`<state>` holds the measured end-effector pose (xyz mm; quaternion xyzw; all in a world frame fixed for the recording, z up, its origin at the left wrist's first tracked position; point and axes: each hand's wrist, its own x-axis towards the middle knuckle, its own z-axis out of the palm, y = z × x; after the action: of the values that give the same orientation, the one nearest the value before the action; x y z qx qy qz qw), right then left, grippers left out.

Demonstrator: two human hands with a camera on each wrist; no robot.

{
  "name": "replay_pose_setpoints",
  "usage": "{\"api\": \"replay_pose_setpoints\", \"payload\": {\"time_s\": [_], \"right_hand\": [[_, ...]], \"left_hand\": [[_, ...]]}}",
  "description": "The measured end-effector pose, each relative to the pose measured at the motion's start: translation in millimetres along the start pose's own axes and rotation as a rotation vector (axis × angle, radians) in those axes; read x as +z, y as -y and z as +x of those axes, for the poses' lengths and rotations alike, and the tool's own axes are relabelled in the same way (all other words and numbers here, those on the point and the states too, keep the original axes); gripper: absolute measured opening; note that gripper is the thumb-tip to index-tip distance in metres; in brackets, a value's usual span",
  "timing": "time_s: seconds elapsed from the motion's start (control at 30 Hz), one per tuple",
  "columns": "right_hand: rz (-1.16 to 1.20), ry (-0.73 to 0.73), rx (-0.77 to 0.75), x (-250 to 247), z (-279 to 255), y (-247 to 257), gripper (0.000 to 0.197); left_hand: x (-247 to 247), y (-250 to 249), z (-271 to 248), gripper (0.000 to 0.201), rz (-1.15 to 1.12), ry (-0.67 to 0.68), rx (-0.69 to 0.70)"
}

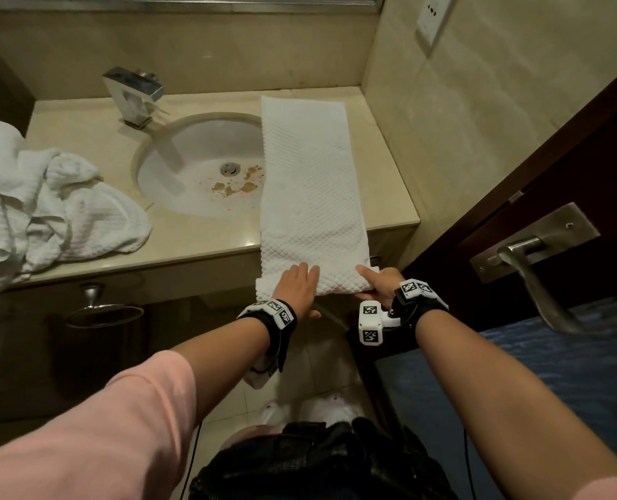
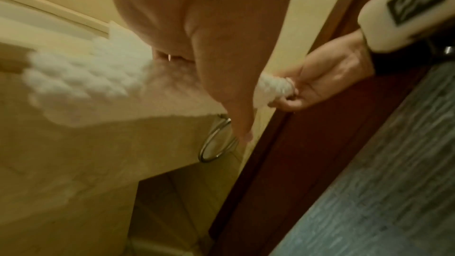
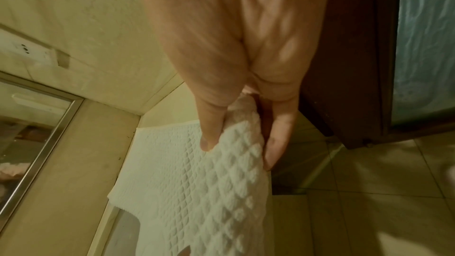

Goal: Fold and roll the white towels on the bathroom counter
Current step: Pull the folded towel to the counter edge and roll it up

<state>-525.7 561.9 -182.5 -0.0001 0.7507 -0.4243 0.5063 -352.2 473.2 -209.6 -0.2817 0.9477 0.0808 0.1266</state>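
Folded towel (image 1: 309,182) runs lengthwise away from both hands; left hand (image 1: 296,288) and right hand (image 1: 379,283) pinch its near, overhanging end.

light: dim, warm yellow | head view: sharp centre, edges bent | wrist views: soft, motion blur, hands (image 3: 234,65) out of focus

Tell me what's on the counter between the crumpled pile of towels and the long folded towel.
The sink basin with brown stains near its drain, between the crumpled towels and the folded towel; the folded towel's edge overlaps the basin. The head view shows it.
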Motion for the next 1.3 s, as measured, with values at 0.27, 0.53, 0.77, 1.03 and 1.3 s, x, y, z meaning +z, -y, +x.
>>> {"api": "replay_pose_setpoints", "payload": {"time_s": [0.27,0.53,0.77,1.03,1.3], "right_hand": [[-0.438,-0.092,0.026,-17.9,-3.9,6.6,0.053],[-1.437,-0.006,-0.821,-1.9,0.8,0.6,0.061],[-1.733,0.035,-0.975,16.8,7.6,-8.7,0.072],[-1.664,-0.063,-1.043,26.1,10.4,-0.9,0.035],[-1.502,0.054,-0.753,25.3,16.8,25.4,0.018]], "left_hand": [[-4.8,-7.3,27.9,0.031,0.068,0.09,0.027],[-14.4,-2.1,48.9,0.04,-0.108,0.311,-0.007],[-17.1,3.8,60.0,0.05,-0.061,0.394,-0.033],[-17.8,5.2,55.7,0.055,-0.042,0.277,-0.023],[-24.9,-5.4,27.9,0.046,0.136,0.031,0.043]]}}
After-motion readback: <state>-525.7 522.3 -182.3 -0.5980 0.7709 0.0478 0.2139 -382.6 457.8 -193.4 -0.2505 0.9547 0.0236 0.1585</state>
